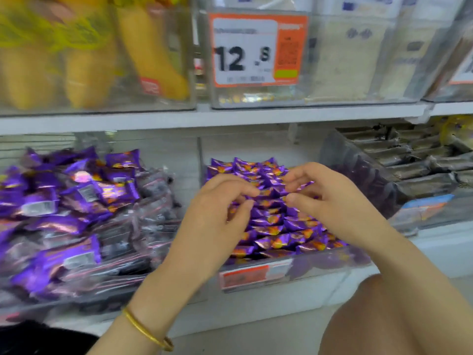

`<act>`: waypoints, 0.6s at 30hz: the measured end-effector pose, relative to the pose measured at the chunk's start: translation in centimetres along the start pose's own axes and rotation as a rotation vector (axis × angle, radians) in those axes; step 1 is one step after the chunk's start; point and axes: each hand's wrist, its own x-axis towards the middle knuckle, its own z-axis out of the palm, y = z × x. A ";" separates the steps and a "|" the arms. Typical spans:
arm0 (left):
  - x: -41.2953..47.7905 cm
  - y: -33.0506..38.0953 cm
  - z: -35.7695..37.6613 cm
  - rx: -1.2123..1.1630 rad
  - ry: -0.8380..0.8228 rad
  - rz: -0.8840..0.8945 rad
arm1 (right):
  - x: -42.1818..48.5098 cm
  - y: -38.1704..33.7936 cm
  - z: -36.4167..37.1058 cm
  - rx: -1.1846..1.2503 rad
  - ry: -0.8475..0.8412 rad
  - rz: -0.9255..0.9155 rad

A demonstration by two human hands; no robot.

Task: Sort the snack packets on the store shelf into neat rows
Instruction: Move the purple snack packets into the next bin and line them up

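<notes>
Over crinkly purple foil packets [271, 222] in clear bin [322, 262], left hand [220, 211], right hand [327, 201] curled, grip unclear

Purple snack packets [271, 221] in rows

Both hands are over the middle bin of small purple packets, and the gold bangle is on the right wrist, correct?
Not quite: the head view shows the gold bangle on the left wrist, not the right. The left hand and right hand are indeed over the middle bin of small purple packets.
</notes>
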 end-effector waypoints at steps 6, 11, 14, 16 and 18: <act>-2.5 -3.8 -8.0 0.182 0.212 -0.118 | 2.0 -9.0 8.5 0.032 -0.236 -0.266; -5.4 -7.6 -17.1 0.443 0.266 -0.268 | 3.7 -13.5 16.6 -0.002 -0.399 -0.388; -7.6 -9.5 -21.6 0.533 0.271 -0.420 | 5.2 -14.3 21.2 -0.129 -0.391 -0.425; -9.0 -10.4 -23.3 0.553 0.241 -0.485 | 6.1 -14.4 23.7 -0.252 -0.346 -0.422; -10.0 -11.1 -23.7 0.530 0.175 -0.520 | 6.2 -14.6 25.3 -0.390 -0.326 -0.404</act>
